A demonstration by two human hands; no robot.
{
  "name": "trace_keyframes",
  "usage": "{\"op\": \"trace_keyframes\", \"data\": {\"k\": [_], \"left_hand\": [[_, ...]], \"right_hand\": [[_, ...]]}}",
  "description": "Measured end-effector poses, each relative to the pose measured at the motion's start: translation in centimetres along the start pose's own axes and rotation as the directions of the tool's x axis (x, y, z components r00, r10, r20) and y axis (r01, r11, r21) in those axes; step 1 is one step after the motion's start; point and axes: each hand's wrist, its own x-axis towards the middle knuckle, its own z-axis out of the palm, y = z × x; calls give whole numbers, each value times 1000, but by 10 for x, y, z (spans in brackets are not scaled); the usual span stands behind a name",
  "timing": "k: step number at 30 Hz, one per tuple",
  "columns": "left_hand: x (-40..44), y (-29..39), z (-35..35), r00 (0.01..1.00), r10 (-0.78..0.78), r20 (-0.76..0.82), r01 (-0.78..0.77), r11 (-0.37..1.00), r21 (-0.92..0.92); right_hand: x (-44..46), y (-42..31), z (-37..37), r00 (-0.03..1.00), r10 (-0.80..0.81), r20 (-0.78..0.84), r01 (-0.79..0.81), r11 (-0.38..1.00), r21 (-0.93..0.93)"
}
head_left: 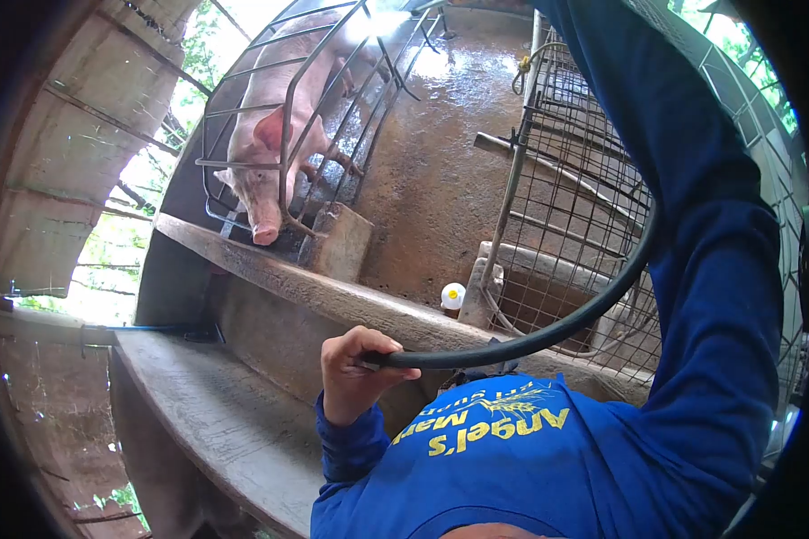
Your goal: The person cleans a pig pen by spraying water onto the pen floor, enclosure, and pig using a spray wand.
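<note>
The left hand (358, 373) clasps the black hose (566, 333), apparently steadying it; bars (287, 144) pen a pig (262, 92) at eleven o'clock; the right hand's grip is out of view.

I observe a blue long-sleeved shirt (593, 449); its left cuff (343, 433) lies just behind the left hand (360, 366), with yellow chest lettering (494, 429), including "Angel's", and a grain-ear motif (518, 395) to that hand's right.
</note>
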Motion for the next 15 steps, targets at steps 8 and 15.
{"op": "trace_keyframes", "data": {"k": [8,15], "left_hand": [[7,-5,11,998,-24,61,11,979,204],[16,0,25,990,-53,132,15,962,274]], "right_hand": [[-43,51,23,971,239,-26,-220,927,303],[-35,130,19,975,178,-131,-140,956,256]]}}
